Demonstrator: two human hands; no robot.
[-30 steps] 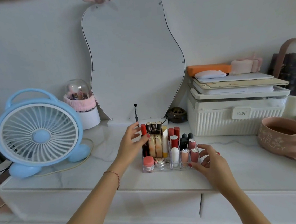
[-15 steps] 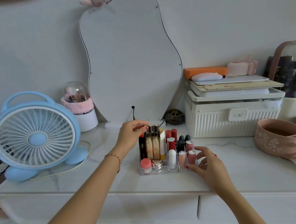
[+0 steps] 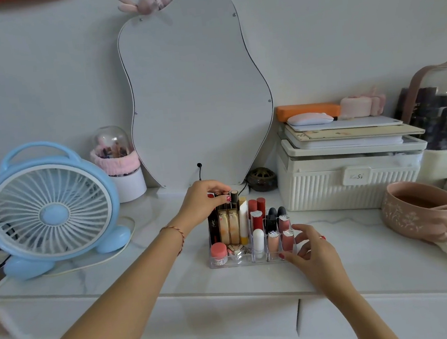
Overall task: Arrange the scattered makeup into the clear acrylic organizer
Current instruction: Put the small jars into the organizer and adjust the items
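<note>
The clear acrylic organizer stands in the middle of the white vanity top, filled with upright makeup. Gold foundation bottles and a black-and-red tube fill its back left, red lipsticks the back middle. A pink jar, a white stick and pink glosses stand in front. My left hand reaches over the back-left tubes and pinches a gold-capped tube top. My right hand sits at the organizer's front right corner, fingers spread, thumb tip touching the wall.
A blue desk fan stands at the left with its cord trailing toward the organizer. Behind are a curvy mirror and a domed white holder. A white ribbed box and a pink bowl stand at the right.
My left hand rose from the organizer's left side to the tops of the back-left tubes and closed on a cap. My right hand stayed at the front right corner.
</note>
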